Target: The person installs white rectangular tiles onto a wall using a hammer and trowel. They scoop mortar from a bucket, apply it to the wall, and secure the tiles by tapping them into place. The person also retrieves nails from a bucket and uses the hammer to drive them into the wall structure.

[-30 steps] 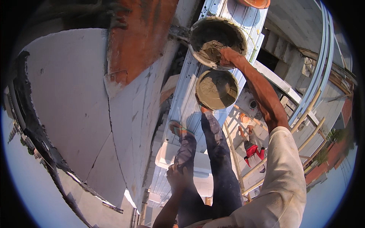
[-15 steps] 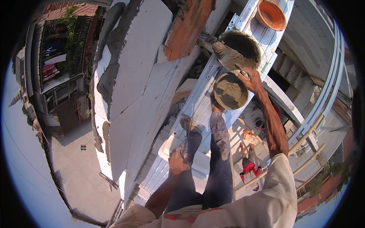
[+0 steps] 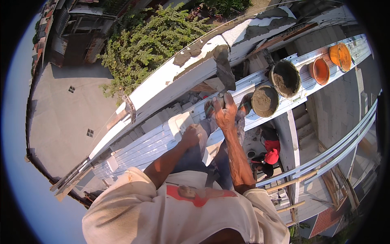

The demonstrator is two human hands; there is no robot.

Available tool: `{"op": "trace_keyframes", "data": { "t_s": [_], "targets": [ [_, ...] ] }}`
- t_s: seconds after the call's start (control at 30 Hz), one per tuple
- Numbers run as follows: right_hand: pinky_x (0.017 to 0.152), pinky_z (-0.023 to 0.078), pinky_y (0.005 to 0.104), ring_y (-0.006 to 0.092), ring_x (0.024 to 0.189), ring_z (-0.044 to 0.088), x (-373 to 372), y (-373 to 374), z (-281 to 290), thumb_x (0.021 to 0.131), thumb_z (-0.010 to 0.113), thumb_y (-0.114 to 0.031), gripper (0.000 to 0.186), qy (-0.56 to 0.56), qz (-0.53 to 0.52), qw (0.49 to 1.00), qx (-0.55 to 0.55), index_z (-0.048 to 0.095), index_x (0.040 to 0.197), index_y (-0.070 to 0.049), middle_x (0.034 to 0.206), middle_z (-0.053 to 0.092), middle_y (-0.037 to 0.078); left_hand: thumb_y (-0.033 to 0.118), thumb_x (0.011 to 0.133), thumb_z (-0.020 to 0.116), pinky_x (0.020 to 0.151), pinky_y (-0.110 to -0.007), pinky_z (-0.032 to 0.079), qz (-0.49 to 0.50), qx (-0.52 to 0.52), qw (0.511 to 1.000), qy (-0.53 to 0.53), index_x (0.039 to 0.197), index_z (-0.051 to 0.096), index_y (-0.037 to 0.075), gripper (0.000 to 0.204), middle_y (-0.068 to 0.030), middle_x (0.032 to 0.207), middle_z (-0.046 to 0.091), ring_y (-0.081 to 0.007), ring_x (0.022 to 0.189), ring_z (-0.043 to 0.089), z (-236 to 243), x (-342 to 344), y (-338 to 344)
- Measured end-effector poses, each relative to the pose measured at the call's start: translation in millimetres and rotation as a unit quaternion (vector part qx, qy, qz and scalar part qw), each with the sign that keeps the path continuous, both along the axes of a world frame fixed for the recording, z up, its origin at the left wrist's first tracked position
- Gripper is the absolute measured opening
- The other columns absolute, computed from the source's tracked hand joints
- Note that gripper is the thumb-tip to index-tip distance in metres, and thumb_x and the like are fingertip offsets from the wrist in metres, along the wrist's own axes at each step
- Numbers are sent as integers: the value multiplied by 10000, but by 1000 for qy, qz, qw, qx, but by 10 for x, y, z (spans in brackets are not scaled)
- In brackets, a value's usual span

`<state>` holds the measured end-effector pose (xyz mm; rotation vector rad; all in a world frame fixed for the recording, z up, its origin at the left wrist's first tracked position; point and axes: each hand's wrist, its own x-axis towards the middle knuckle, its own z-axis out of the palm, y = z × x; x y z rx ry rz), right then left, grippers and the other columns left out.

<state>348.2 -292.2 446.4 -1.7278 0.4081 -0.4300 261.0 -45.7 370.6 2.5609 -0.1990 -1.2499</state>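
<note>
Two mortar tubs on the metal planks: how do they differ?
Size: the near tub looks smaller than the far tub.
Fill: mortar covers most of the near tub's visible inside; the far tub shows a broad dark wall above its load.
Place: the near tub sits beside a foot; the far tub is next along, toward the orange buckets.
Shared: both are round, open-topped and hold mortar.

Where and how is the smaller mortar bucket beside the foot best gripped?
The smaller bucket is probably best gripped by its rim, from the picture's lower right: it stands upright, open-topped, its rim exposed there, while the foot and larger bucket crowd its left and upper-right sides.
</note>
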Motion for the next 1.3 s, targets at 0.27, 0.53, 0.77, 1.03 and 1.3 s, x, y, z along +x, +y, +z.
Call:
{"op": "trace_keyframes", "data": {
  "t_s": [0.27, 0.53, 0.77, 1.03, 1.3],
  "targets": [
    [641, 570, 469, 415, 851, 694, -231, 535, -159, 822, 770, -65, 351, 16, 106, 969, -221, 658, 1150, -4, 1008, 659, 206, 265, 877, 696, 1148, -450, 412, 137, -68, 988, 4, 1353, 576, -42, 579, -257, 1399, 550, -413, 1339, 517, 0, -175, 424],
    [699, 579, 420, 335, 854, 680, 265, 217, 722, 847, 674, -65, 421, 51, 248, 850, -462, 653, 1266, -32, 1023, 651, 139, 274, 899, 649, 1179, -441, 384, 212, -60, 975, 37, 1395, 559, -37, 592, -252, 1455, 522, -398, 1397, 471, 183, -98, 317],
    [683, 594, 406, 323, 855, 682, 928, -333, 870, 911, 609, -92, 465, 74, 202, 751, -624, 574, 1370, -24, 1088, 647, 114, 259, 889, 644, 1187, -444, 377, 228, -83, 969, 36, 1400, 561, -39, 597, -273, 1458, 522, -404, 1391, 478, 230, -29, 294],
    [682, 587, 477, 420, 893, 687, 685, -128, 1096, 919, 695, -125, 359, 116, 166, 879, -431, 613, 1248, -6, 1054, 631, 197, 251, 889, 645, 1187, -444, 377, 242, -61, 968, 34, 1409, 553, -39, 603, -279, 1465, 516, -409, 1390, 481, 180, -72, 285],
    [755, 555, 494, 399, 931, 652, -136, 583, 547, 834, 725, -25, 352, 133, 218, 894, -369, 661, 1180, -19, 1003, 612, 181, 228, 902, 702, 1181, -444, 385, 236, -62, 969, 51, 1412, 547, -30, 593, -273, 1450, 524, -411, 1388, 483, 263, 24, 133]
  ]
}}
